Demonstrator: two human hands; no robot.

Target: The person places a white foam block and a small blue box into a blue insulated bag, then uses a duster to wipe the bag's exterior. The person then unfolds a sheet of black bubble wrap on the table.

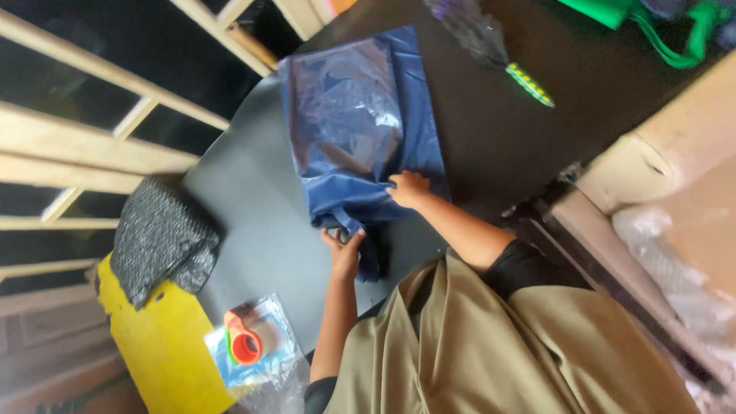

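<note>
At the far left a grey speckled cloth point(162, 239) lies over a yellow board point(165, 349), and just right of it an orange tape dispenser point(244, 339) rests on a clear plastic bag point(257, 360). My left hand point(343, 251) pinches the near edge of the blue fabric point(360, 123), fingers closed on a fold. The fabric lies spread on the dark worktop point(253, 207), partly under clear film. My right hand point(408, 188) presses on its lower right part, fingers curled into the cloth. Further right lies a yellow-green striped stick point(529, 84).
</note>
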